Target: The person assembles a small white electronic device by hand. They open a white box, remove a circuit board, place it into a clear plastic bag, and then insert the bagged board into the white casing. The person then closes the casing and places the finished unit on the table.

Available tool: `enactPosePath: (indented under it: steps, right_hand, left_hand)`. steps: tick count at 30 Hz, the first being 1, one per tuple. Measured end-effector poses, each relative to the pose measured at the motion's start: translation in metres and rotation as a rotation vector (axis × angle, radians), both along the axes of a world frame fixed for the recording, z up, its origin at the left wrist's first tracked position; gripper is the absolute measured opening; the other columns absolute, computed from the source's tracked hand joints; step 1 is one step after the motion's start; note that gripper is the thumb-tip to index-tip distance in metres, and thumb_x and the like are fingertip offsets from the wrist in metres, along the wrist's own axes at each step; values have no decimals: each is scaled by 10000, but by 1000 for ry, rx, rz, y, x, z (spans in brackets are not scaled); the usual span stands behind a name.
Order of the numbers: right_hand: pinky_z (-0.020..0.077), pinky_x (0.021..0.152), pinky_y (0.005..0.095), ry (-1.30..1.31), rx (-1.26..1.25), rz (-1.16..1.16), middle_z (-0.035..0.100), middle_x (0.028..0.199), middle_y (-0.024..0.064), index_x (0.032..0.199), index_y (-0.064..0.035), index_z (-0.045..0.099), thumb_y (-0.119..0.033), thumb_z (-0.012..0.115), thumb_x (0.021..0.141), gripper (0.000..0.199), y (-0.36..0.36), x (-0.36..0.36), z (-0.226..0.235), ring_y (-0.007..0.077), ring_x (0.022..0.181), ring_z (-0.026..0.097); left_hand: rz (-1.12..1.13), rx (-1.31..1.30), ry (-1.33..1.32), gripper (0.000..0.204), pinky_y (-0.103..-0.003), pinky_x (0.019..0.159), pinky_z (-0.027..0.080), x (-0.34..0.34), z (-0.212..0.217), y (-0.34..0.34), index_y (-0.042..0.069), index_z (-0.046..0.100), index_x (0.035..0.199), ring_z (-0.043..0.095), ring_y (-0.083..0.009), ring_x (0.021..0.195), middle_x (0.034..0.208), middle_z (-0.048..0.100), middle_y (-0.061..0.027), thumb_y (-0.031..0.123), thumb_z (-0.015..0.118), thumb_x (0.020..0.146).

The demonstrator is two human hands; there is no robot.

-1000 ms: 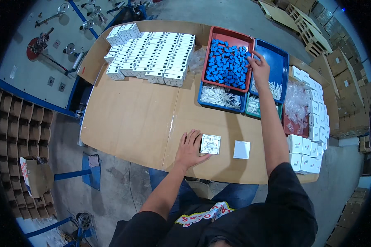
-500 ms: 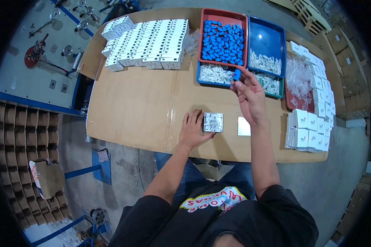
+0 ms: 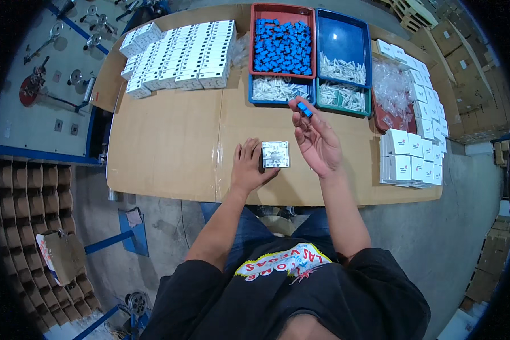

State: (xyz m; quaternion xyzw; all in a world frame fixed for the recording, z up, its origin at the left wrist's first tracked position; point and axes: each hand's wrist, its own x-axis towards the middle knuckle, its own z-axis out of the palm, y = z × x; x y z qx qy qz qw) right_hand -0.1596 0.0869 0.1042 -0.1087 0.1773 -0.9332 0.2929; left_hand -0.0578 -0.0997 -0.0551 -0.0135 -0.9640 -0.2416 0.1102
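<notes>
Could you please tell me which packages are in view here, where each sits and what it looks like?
White boxes: table's far left, tight rows, rectangular.
White cartons: table's right edge, stacked, with red-and-blue marks.
Clear plastic bags: far right, crumpled heap.

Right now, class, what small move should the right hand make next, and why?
Probably lower the blue part, pinched in the right hand fingertips, onto the square white plate. The left hand steadies that plate on the table, just below.

White boxes stacked far left; more at right
</notes>
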Motion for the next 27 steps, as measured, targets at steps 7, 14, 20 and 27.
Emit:
enactPosePath:
  steps: [7,14,20,27]
  right_hand:
    - [575,995,369,93,446,-107,608,1360,152,1507,44,440,-78,569,1045,495,-5,6,-32,274,1213,649]
    - [543,887,343,985,1530,-275,724,1112,107,1132,-17,696,-114,812,854,316,-3,6,-123,229,1070,680]
    - [518,845,420,1202,1461,-423,695,1027,95,1047,-53,710,-98,801,790,276,-23,18,-146,318,984,646]
    - [467,913,445,1311,1484,-454,683,1061,62,1054,-87,699,-115,789,775,294,-35,13,-160,301,1033,622]
  left_hand:
    - [21,-48,-52,948,-558,1253,190,2,-5,-2,41,483,1444,346,-308,1487,1515,442,-143,692,693,787]
    - [14,-45,-26,1001,-549,1251,206,3,-9,-4,31,480,1450,345,-297,1485,1497,465,-138,704,722,748]
    - [14,-64,-32,1001,-539,1257,193,2,-14,-4,24,472,1461,321,-289,1497,1517,443,-134,695,704,756]
    - [-7,-70,-65,988,-530,1261,182,2,-14,-7,26,470,1471,302,-290,1507,1531,431,-129,699,675,777]
